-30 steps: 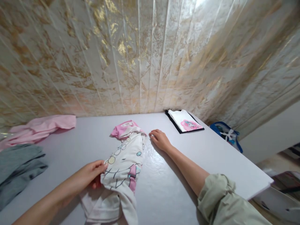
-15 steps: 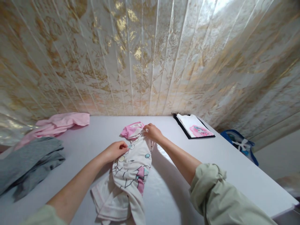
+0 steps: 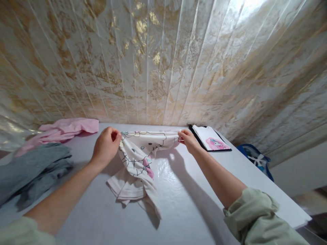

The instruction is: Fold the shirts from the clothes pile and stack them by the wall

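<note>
A white shirt (image 3: 139,151) with a black-line cartoon print and pink patches is stretched between my two hands above the table. My left hand (image 3: 106,144) pinches its upper left edge between thumb and fingers. At the upper right edge, my right hand (image 3: 189,140) grips the cloth the same way. The top edge runs taut and nearly level from hand to hand. Below it the fabric hangs in folds, and the lower end rests crumpled on the white table (image 3: 178,211). The shirt's far side is hidden behind the raised edge.
Pink cloth (image 3: 68,127) lies at the back left, with grey garments (image 3: 38,166) in front of it. A folded white shirt with a pink print (image 3: 211,136) sits on dark cloth at the back right. Beyond the right edge is a blue-trimmed bag (image 3: 258,161). A patterned curtain (image 3: 143,68) borders the back.
My hands have moved apart and lifted, pulling the shirt's upper edge taut. The pink part seen at its top is now mostly out of sight.
</note>
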`<action>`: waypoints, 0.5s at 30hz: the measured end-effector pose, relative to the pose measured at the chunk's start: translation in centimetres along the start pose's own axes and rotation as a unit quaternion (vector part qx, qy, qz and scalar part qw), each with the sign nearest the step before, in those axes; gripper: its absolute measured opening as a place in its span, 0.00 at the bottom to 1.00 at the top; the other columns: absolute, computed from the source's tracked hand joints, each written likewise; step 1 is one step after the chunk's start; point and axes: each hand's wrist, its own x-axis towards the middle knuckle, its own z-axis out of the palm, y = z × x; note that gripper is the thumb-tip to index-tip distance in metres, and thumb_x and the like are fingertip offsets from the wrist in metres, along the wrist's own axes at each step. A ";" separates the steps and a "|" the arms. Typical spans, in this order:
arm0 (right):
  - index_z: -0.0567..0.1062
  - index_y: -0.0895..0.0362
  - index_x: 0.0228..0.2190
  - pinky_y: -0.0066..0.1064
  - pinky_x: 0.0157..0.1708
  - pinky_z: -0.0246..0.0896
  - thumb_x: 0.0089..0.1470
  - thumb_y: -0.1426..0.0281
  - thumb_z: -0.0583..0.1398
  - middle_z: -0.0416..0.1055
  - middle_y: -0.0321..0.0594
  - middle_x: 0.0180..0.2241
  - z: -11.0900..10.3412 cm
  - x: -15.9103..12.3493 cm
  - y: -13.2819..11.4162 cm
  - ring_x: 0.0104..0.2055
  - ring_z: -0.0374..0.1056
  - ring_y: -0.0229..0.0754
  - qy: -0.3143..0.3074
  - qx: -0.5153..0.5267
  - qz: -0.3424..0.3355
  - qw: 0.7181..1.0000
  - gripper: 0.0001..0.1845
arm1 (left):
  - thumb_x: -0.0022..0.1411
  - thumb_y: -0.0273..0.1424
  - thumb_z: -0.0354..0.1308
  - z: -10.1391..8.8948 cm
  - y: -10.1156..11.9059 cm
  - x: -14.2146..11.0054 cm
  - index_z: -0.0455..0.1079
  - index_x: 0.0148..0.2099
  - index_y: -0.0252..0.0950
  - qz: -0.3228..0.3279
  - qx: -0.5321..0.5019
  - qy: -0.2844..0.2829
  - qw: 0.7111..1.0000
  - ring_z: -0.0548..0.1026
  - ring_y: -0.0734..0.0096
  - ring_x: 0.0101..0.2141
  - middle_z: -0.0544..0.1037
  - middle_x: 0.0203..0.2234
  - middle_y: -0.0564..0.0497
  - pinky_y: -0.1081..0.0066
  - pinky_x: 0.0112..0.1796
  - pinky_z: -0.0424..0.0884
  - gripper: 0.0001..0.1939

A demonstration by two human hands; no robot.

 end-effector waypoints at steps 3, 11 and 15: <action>0.65 0.55 0.26 0.23 0.28 0.64 0.51 0.64 0.60 0.66 0.30 0.21 -0.6 -1.8 1.5 0.24 0.65 0.33 -0.042 -0.121 0.017 0.992 0.10 | 0.57 0.38 0.50 -1.0 1.6 -2.4 0.64 0.32 0.40 0.026 -0.011 -0.057 0.998 0.71 0.64 0.32 0.72 0.29 0.51 0.68 0.35 0.66 0.07; 0.73 0.60 0.29 0.24 0.23 0.58 0.52 0.72 0.59 0.75 0.40 0.27 -5.9 -3.4 2.2 0.26 0.69 0.37 -0.111 -0.403 0.051 0.907 0.03 | 0.55 0.43 0.56 -2.0 2.7 -8.2 0.73 0.30 0.39 -0.009 -0.144 -0.413 0.899 0.71 0.65 0.27 0.75 0.24 0.53 0.71 0.29 0.64 0.13; 0.75 0.58 0.42 0.27 0.33 0.61 0.56 0.71 0.57 0.76 0.44 0.41 -5.5 -1.8 0.7 0.38 0.72 0.41 -0.066 -0.474 -0.013 0.878 0.12 | 0.52 0.44 0.54 0.4 0.9 -4.4 0.71 0.29 0.40 -0.013 -0.073 -0.278 0.958 0.72 0.63 0.30 0.77 0.26 0.51 0.68 0.34 0.65 0.14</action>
